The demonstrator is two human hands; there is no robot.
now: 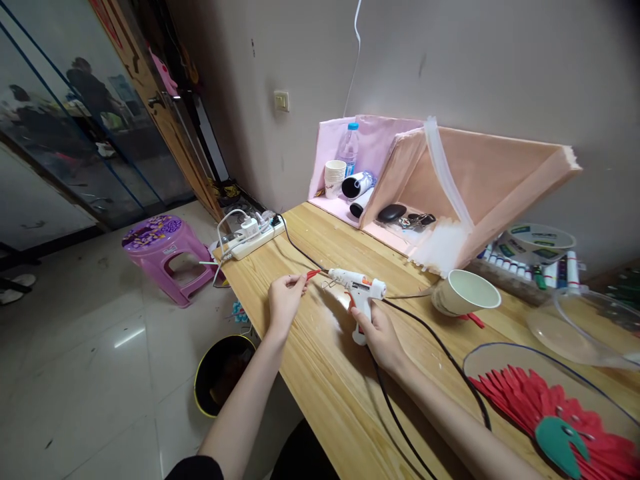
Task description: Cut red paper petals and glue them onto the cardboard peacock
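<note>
A white hot glue gun [353, 283] with orange parts is gripped by its handle in my right hand [377, 333]. Its nozzle points left. Between the fingertips of my left hand [287, 300] is a small, thin red piece [313, 274], right at the nozzle; whether the two touch I cannot tell. A black cord trails from the handle over the wooden table [310, 347]. At the lower right lies a flat, blue-edged sheet [483, 363] bearing a fan of red petal-like pieces [525, 393] and a green shape [560, 440].
A paper cup [473, 293] stands right of the glue gun, with red scraps beside it. Behind are pink cardboard compartments [425, 180] holding a bottle [349, 147] and stacked cups. A power strip [253, 239] sits at the table's far left corner, above a bin [200, 387] and pink stool [175, 260].
</note>
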